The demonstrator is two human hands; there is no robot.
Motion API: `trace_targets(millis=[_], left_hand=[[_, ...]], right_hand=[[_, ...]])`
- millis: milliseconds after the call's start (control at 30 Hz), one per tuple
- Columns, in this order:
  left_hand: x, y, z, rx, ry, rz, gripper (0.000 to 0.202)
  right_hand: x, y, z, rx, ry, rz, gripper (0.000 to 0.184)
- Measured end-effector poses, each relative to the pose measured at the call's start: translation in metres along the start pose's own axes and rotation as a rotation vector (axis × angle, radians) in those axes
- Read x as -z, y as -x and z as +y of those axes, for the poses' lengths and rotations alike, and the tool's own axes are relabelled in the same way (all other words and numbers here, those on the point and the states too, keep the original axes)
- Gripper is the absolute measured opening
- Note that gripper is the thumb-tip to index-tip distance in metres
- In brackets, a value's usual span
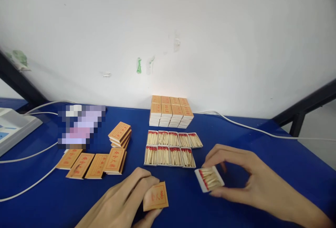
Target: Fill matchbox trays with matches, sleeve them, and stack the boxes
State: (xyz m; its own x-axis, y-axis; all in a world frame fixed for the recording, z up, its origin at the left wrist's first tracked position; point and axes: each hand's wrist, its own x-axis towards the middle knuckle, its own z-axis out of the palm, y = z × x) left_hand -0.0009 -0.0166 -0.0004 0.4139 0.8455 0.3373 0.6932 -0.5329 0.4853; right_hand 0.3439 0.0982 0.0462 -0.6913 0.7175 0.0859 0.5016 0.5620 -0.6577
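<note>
Between the thumb and fingers of my left hand (123,198) is an orange matchbox sleeve (156,196) with red print. My right hand (244,182) grips a white matchbox tray (210,179) by its sides, tilted, with red-tipped matches lying in it. The sleeve and the tray are apart. Beyond them, two rows of open trays full of matches (170,147) lie side by side on the blue table (181,200). To the left are several flat orange sleeves (97,166) and a small uneven stack of them (120,132).
A neat block of stacked matchboxes (171,110) stands at the back against the white wall (168,39). White cables (252,130) run along the table's back and left side. A pale device (15,128) sits at the far left, near a pixelated item (84,124). Dark metal bars (309,103) flank the table.
</note>
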Motion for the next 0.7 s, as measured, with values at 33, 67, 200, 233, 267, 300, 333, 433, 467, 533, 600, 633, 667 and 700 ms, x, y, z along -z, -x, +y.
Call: trace_targets(millis=[33,67,200,233,267,300,333,433,467,533,600,633,667,700], left_hand=[[0.0,0.001,-0.001,-0.004,0.007,-0.003,0.043],[0.0,0.002,-0.002,-0.006,0.016,-0.011,0.045],[-0.001,0.006,-0.007,-0.012,0.048,-0.06,0.049],[-0.002,0.006,-0.008,-0.017,0.05,-0.066,0.049],[-0.003,0.006,-0.008,-0.023,0.051,-0.07,0.05],[-0.003,0.006,-0.008,-0.025,0.052,-0.069,0.052],[-0.003,0.006,-0.008,-0.021,0.053,-0.071,0.053],[-0.003,0.004,-0.006,-0.003,0.092,-0.071,0.052],[-0.003,0.003,-0.005,0.002,0.115,-0.066,0.05],[-0.001,0.001,-0.005,0.001,0.166,-0.052,0.045],[-0.001,-0.001,-0.006,0.005,0.205,-0.043,0.043],[-0.001,-0.001,-0.006,0.0,0.225,-0.032,0.042],[-0.003,-0.002,-0.007,-0.007,0.243,-0.017,0.041],[-0.004,-0.002,-0.009,-0.009,0.257,-0.003,0.041]], right_hand=[[-0.008,-0.001,-0.006,0.048,-0.023,0.008,0.026],[-0.016,-0.001,-0.01,0.093,-0.045,0.022,0.028],[-0.041,-0.003,-0.02,0.263,-0.101,0.07,0.037],[-0.045,-0.003,-0.021,0.284,-0.102,0.069,0.038],[-0.047,-0.003,-0.021,0.295,-0.099,0.066,0.039],[-0.049,-0.002,-0.021,0.3,-0.096,0.061,0.04],[-0.05,-0.002,-0.021,0.3,-0.093,0.053,0.04],[-0.053,-0.002,-0.021,0.303,-0.095,0.045,0.04],[-0.053,-0.003,-0.021,0.303,-0.097,0.045,0.04],[-0.055,-0.004,-0.02,0.3,-0.103,0.043,0.038],[-0.057,-0.004,-0.02,0.303,-0.11,0.039,0.038],[-0.057,-0.004,-0.019,0.304,-0.112,0.036,0.038],[-0.058,-0.004,-0.019,0.306,-0.112,0.037,0.038],[-0.058,-0.004,-0.019,0.307,-0.109,0.04,0.037]])
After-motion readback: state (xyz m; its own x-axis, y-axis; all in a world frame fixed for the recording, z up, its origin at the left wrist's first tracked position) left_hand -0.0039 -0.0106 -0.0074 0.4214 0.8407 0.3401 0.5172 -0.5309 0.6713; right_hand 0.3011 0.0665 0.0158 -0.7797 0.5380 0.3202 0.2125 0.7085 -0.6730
